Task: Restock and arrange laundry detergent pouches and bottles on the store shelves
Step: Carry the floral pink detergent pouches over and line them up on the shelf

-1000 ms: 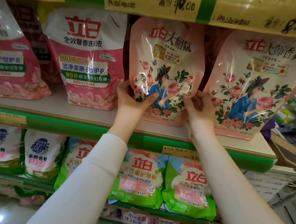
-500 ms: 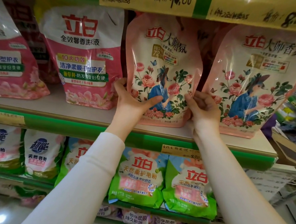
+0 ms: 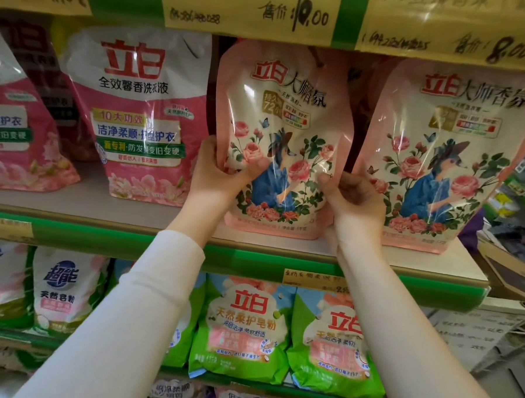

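Left grip (image 3: 223,171) wraps the left edge of a rose pouch (image 3: 284,133), thumb across its front; right grip (image 3: 354,200) pinches the lower right edge with curled fingers. The pouch stands upright on the shelf (image 3: 108,210), between a pink-and-white pouch (image 3: 138,116) and a matching pouch (image 3: 446,153). The step appears to be straightening; next, likely, squaring it with its neighbours before letting go.

There are two rose pouches: first pouch (image 3: 284,133) between left hand (image 3: 218,173) and right hand (image 3: 354,200), second pouch (image 3: 449,154) beside the right hand. Two pink pouches (image 3: 138,116) stand past the left hand. Below the hands are two green bags (image 3: 242,328) and two white bags (image 3: 59,288).
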Tool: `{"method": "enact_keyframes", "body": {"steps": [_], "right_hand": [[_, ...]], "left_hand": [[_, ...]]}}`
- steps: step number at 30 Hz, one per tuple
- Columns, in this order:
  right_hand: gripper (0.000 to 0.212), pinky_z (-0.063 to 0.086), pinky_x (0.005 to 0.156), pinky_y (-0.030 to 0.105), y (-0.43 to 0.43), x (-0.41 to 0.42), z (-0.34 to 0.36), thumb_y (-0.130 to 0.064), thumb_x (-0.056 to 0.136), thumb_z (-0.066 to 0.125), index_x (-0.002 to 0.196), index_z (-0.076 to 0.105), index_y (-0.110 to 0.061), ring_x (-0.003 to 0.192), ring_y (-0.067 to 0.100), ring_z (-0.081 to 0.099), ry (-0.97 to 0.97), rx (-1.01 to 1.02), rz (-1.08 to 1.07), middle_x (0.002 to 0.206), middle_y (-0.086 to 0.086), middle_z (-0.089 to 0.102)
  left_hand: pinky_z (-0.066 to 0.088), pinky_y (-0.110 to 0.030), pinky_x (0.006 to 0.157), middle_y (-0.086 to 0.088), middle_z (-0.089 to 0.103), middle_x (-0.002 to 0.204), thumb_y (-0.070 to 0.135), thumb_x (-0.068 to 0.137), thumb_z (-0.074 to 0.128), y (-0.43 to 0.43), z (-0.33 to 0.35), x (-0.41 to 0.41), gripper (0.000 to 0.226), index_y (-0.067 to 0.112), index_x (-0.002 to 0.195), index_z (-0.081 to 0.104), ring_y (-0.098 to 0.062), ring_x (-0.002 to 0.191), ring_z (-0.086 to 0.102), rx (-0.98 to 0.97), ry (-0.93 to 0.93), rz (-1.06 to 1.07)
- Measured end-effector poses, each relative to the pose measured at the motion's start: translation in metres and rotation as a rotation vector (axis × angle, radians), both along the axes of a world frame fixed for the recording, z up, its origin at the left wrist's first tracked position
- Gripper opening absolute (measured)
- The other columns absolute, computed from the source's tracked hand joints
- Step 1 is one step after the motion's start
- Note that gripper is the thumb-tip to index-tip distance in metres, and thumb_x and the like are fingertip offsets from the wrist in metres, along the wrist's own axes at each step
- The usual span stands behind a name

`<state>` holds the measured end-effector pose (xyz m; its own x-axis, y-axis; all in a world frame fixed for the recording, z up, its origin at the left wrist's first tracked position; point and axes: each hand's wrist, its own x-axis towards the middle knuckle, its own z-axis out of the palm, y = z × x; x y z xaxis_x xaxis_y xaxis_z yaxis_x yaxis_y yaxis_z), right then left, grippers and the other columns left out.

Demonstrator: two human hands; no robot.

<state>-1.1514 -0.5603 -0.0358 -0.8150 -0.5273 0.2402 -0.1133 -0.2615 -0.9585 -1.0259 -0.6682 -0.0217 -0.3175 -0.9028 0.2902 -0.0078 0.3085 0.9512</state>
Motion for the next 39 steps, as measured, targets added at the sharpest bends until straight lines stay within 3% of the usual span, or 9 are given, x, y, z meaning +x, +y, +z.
{"method": "enact_keyframes", "body": {"steps": [6, 10, 14, 18, 21, 24, 27, 32, 39], "right_hand": [[0.032, 0.043, 0.098, 0.022, -0.023, 0.002, 0.060, -0.031, 0.079, 0.072, 0.107, 0.059, -0.020, 0.105, 0.007, 0.057, 0.076, -0.055, -0.076, 0.111, -0.005, 0.061], [0.047, 0.046, 0.101, 0.036, -0.045, -0.004, 0.071, -0.041, 0.079, 0.070, 0.117, 0.065, -0.014, 0.113, 0.017, 0.058, 0.148, -0.025, -0.158, 0.114, -0.002, 0.067], [0.007, 0.044, 0.102, 0.036, -0.052, -0.015, 0.052, -0.027, 0.083, 0.069, 0.090, 0.069, -0.028, 0.109, 0.015, 0.061, 0.148, -0.085, -0.190, 0.097, -0.007, 0.069], [0.024, 0.035, 0.110, 0.037, -0.050, -0.020, 0.046, -0.031, 0.084, 0.066, 0.061, 0.058, -0.029, 0.131, 0.013, 0.044, 0.175, -0.107, -0.245, 0.105, -0.020, 0.060], [0.023, 0.044, 0.098, 0.022, -0.048, -0.018, 0.041, -0.028, 0.085, 0.066, 0.066, 0.058, -0.019, 0.107, -0.008, 0.056, 0.088, -0.207, -0.192, 0.084, -0.019, 0.059], [0.019, 0.051, 0.091, 0.034, -0.046, -0.011, 0.034, -0.023, 0.087, 0.064, 0.069, 0.057, -0.020, 0.086, 0.014, 0.062, 0.036, -0.280, -0.177, 0.080, -0.005, 0.062], [0.022, 0.050, 0.089, 0.032, -0.046, -0.003, 0.033, -0.019, 0.088, 0.063, 0.069, 0.054, -0.024, 0.081, 0.013, 0.060, 0.019, -0.349, -0.201, 0.079, -0.003, 0.062], [0.023, 0.053, 0.082, 0.030, -0.042, -0.001, 0.037, -0.019, 0.090, 0.061, 0.067, 0.056, -0.023, 0.076, 0.010, 0.063, -0.117, -0.486, -0.225, 0.074, -0.006, 0.063], [0.020, 0.054, 0.079, 0.028, -0.034, -0.001, 0.029, -0.026, 0.090, 0.060, 0.071, 0.065, -0.023, 0.081, 0.010, 0.070, -0.174, -0.469, -0.053, 0.080, -0.006, 0.072]], "left_hand": [[0.048, -0.024, 0.088, 0.005, 0.058, 0.122, 0.062, 0.058, 0.068, -0.006, 0.060, -0.007, 0.082, 0.020, 0.124, 0.046, -0.010, 0.109, 0.056, -0.176, 0.031, 0.098], [0.050, -0.031, 0.092, 0.003, 0.062, 0.113, 0.050, 0.074, 0.067, -0.019, 0.075, -0.017, 0.055, 0.018, 0.116, 0.053, -0.013, 0.103, 0.059, -0.260, 0.018, 0.150], [0.054, -0.025, 0.084, 0.011, 0.066, 0.093, 0.034, 0.083, 0.066, -0.033, 0.062, -0.022, 0.026, 0.020, 0.104, 0.061, -0.004, 0.088, 0.064, -0.311, 0.113, 0.174], [0.057, -0.032, 0.077, 0.001, 0.070, 0.084, 0.032, 0.085, 0.063, -0.035, 0.054, -0.018, 0.009, 0.022, 0.086, 0.062, -0.008, 0.081, 0.068, -0.282, 0.215, 0.138], [0.049, -0.012, 0.060, 0.010, 0.064, 0.071, 0.031, 0.088, 0.060, -0.030, 0.046, -0.012, 0.018, 0.027, 0.072, 0.056, 0.004, 0.066, 0.061, -0.283, 0.243, 0.192], [0.053, -0.032, 0.068, 0.000, 0.066, 0.074, 0.028, 0.087, 0.062, -0.028, 0.035, -0.005, 0.021, 0.018, 0.069, 0.057, -0.016, 0.072, 0.064, -0.138, 0.366, 0.143], [0.052, -0.050, 0.081, -0.009, 0.061, 0.077, 0.029, 0.088, 0.061, -0.027, 0.030, -0.001, 0.025, 0.016, 0.068, 0.053, -0.024, 0.076, 0.061, 0.010, 0.462, 0.088], [0.049, -0.024, 0.052, -0.002, 0.063, 0.064, 0.035, 0.094, 0.050, -0.018, 0.045, -0.003, 0.029, 0.016, 0.073, 0.056, -0.017, 0.061, 0.061, -0.044, 0.473, 0.006], [0.054, -0.046, 0.085, -0.005, 0.074, 0.090, 0.045, 0.071, 0.064, -0.020, 0.021, 0.001, 0.036, 0.018, 0.094, 0.062, -0.023, 0.087, 0.071, 0.026, 0.395, -0.175]]}}
